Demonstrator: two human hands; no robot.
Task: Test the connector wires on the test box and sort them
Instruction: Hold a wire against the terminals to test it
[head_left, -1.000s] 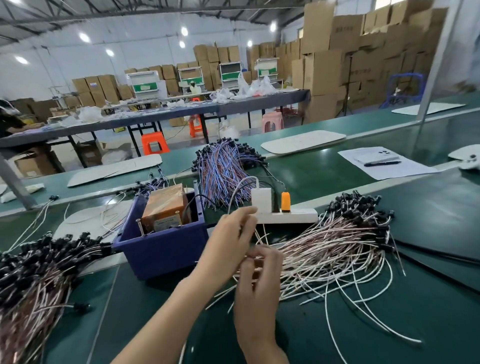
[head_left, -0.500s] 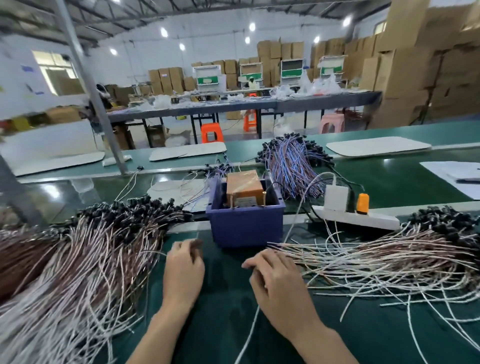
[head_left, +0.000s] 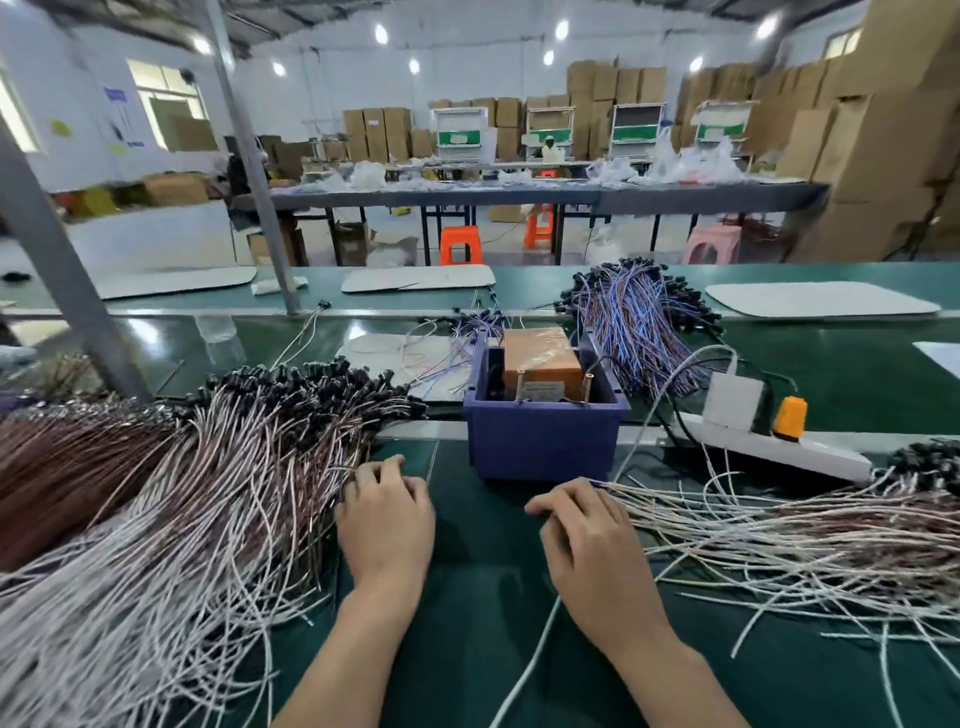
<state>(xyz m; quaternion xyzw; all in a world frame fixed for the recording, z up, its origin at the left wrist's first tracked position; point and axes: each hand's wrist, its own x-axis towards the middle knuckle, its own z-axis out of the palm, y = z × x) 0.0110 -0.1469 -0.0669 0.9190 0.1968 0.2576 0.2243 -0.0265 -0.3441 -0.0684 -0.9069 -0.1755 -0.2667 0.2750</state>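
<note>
Listing left to right: left pile, heaped; left hand at its edge, fingers bent, pinch not discernible. Test box in bin, centre. Right hand on right pile ends, fingers bent, grip unclear. Advice: single out one wire before lifting.

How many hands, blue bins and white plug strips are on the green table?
Hands: 2 (left hand, right hand)
Blue bin: 1
White plug strip: 1
Total: 4
</note>
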